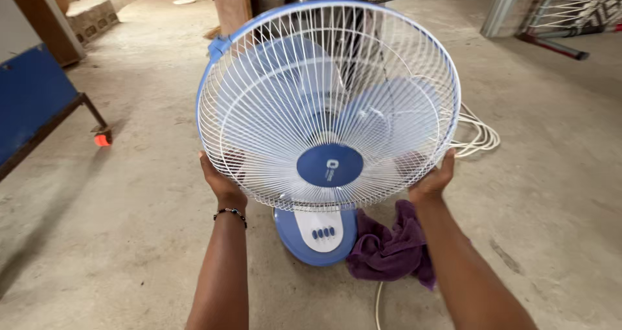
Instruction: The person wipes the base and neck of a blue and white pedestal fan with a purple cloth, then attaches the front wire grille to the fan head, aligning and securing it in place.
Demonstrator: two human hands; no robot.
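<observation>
Arms: both bare to the near edge, no sleeves in sight.
Left hand (221,182): no rings or glove visible.
Left wrist: thin bracelet (230,213) of dark beads.
Right hand (433,181): bare; wrist unadorned.

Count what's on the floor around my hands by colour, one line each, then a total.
Blue and white: 1, table fan, held at its grille by left hand and right hand
Purple: 1, cloth
White: 1, coiled cord
Total: 3

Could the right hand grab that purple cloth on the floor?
Probably yes. The right hand is busy gripping the fan's wire guard, but the purple cloth lies uncovered just below it beside the fan base.
</observation>
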